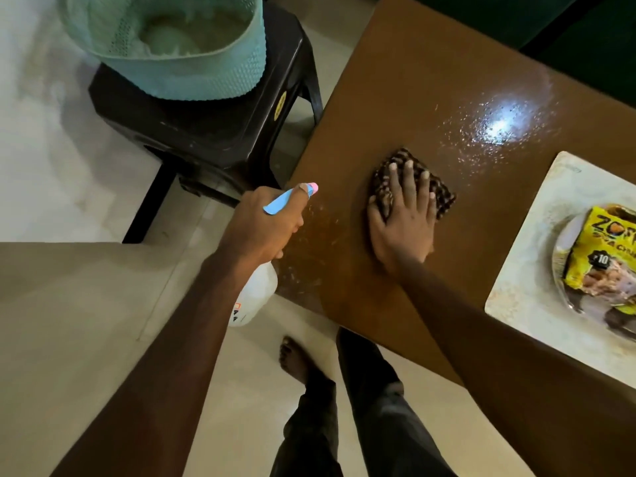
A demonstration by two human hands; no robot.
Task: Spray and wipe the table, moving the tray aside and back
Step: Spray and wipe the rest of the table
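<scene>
Left hand [265, 225] curled round spray bottle [256, 294], right hand [402, 228] flat, fingers [408, 179] spread on checked cloth [442, 196] atop wet table [395, 80].

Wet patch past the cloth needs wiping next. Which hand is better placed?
Right. The right hand presses flat on the cloth, just short of the droplets; the left hand grips the bottle at the table edge.

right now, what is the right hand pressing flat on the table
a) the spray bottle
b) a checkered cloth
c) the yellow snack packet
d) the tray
b: the right hand lies with its fingers spread on the checkered cloth, while the left hand grips the spray bottle.
</scene>
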